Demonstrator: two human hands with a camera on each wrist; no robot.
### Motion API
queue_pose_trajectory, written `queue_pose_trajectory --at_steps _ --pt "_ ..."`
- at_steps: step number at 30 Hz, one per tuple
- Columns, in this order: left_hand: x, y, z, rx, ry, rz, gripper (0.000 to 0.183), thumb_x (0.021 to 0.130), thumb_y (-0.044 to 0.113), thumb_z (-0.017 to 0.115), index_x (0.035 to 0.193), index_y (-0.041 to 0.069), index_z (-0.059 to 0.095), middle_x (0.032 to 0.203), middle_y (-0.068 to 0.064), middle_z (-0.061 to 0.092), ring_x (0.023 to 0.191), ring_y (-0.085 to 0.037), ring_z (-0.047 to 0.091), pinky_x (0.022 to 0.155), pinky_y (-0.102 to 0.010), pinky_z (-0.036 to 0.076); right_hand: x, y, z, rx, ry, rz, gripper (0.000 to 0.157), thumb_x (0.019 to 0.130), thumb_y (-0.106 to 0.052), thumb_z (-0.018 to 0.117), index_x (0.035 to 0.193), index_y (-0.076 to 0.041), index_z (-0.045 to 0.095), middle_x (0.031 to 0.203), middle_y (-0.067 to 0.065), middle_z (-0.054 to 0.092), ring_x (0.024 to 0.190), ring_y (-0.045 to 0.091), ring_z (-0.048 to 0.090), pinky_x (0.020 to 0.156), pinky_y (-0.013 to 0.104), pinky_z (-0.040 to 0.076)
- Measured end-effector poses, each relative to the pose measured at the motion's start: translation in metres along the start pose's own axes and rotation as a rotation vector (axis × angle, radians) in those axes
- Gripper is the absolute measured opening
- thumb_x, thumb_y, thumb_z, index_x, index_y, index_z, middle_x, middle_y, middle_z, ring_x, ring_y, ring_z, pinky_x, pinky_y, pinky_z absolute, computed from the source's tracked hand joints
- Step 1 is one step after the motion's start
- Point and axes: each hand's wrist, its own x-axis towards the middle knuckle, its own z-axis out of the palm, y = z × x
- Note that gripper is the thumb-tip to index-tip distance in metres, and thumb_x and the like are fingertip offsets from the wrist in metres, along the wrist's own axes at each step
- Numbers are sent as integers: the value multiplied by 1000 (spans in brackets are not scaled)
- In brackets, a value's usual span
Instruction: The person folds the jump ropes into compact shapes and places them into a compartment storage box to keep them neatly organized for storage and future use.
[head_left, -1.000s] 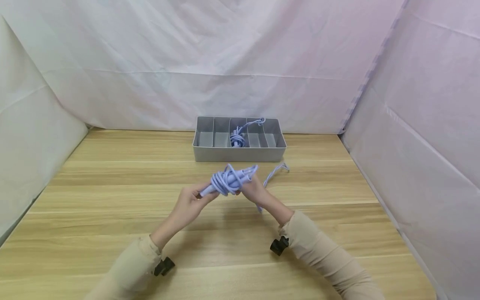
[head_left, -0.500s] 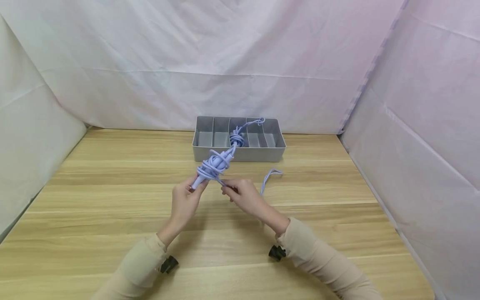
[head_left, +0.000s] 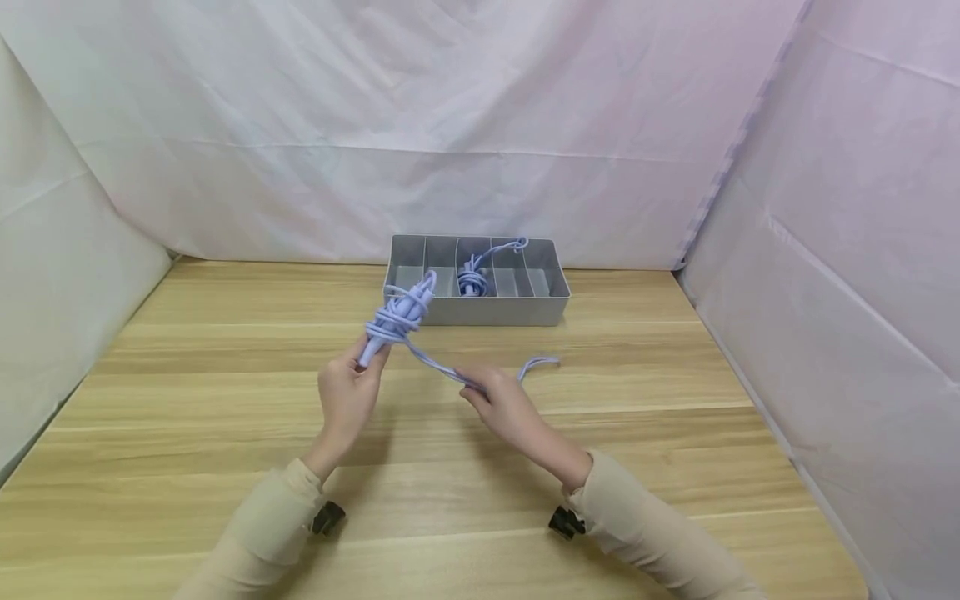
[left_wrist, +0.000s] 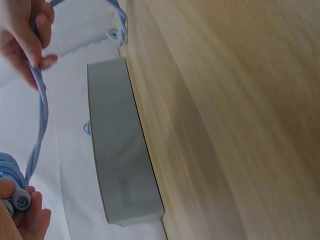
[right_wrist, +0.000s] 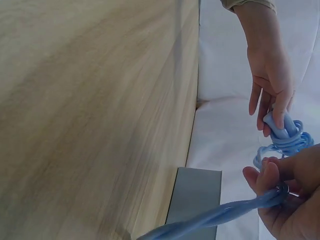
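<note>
A light blue-violet jump rope (head_left: 400, 312), its cord wound around its handles, is held up by my left hand (head_left: 348, 396). Thumb and fingers pinch the handles' lower end; in the left wrist view a round handle end (left_wrist: 21, 199) shows between them. My right hand (head_left: 510, 408) grips the twisted cord (head_left: 435, 362) leading off the bundle, a short span away on the right. Past that hand, the cord's free tail (head_left: 538, 362) sticks out to the right. The right wrist view shows the cord (right_wrist: 220, 214) running through the curled right fingers.
A grey divided box (head_left: 495, 312) stands at the back of the wooden table (head_left: 225, 417), near the white cloth wall (head_left: 337, 192). Its middle compartment holds another wound jump rope (head_left: 472, 282), whose end lies over the dividers to the right.
My left hand has carried the wound bundle leftward and tilted it more upright. My right hand has come away from the bundle and drawn out a length of cord between the hands.
</note>
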Motion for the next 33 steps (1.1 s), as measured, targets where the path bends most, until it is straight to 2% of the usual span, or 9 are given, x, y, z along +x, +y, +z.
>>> queue_pose_trajectory --at_steps 4,7,10,13,17,20,23,28,33 --pt "5 -5 -6 48 33 -23 18 79 8 68 95 0 69 59 -11 63 43 -1 41 37 -12 31 -6 -1 -6 12 25 18 27 84 -4 63 110 1 62 85 6 66 58 5 48 51 17 45" --pt "7 -7 -10 78 43 -39 18 80 9 68 95 1 69 59 -11 63 42 2 39 37 -13 29 -10 -1 -12 5 65 -8 25 83 -5 64 107 1 63 77 3 63 53 3 43 45 16 40" --pt "10 -7 -13 102 37 -42 19 80 9 68 97 1 69 58 -12 64 40 4 37 36 -14 29 -13 -2 -19 -22 98 -66 23 82 -4 65 105 0 65 74 1 63 53 3 43 45 16 40" --pt "11 -8 -15 156 10 -22 18 80 11 68 95 2 70 52 -8 59 38 3 33 35 -19 27 -16 -3 -26 -63 115 -171 23 80 -2 67 102 0 67 79 4 67 60 7 56 52 16 47" --pt "9 -7 -16 248 -65 30 19 79 13 69 95 3 70 43 -4 50 36 -3 29 34 -24 24 -16 -6 -34 -112 157 -355 23 76 -1 69 98 -2 69 87 6 70 77 15 66 66 23 54" --pt "7 -4 -16 307 -135 64 20 79 15 69 94 3 70 42 -2 47 36 -8 31 34 -26 25 -14 -9 -40 -149 206 -479 21 74 -3 71 95 -5 70 85 4 70 75 14 65 64 24 54" --pt "3 -2 -15 375 -208 112 18 79 16 69 92 3 70 43 -1 44 38 -10 32 33 -27 26 -10 -11 -45 -182 235 -567 20 74 -4 70 93 -7 71 82 1 69 70 12 64 59 22 53" --pt "-4 3 -11 454 -335 238 12 77 13 70 81 3 66 46 -1 44 39 -11 32 33 -25 28 0 -18 -57 -216 223 -650 20 75 0 68 93 -8 70 81 1 69 69 12 62 60 20 52" --pt "-14 13 -8 477 -481 364 12 73 11 73 78 4 64 53 -2 54 41 -10 39 35 -21 32 13 -18 -66 -202 199 -710 20 73 5 68 91 -4 70 83 3 69 70 14 61 62 21 52"
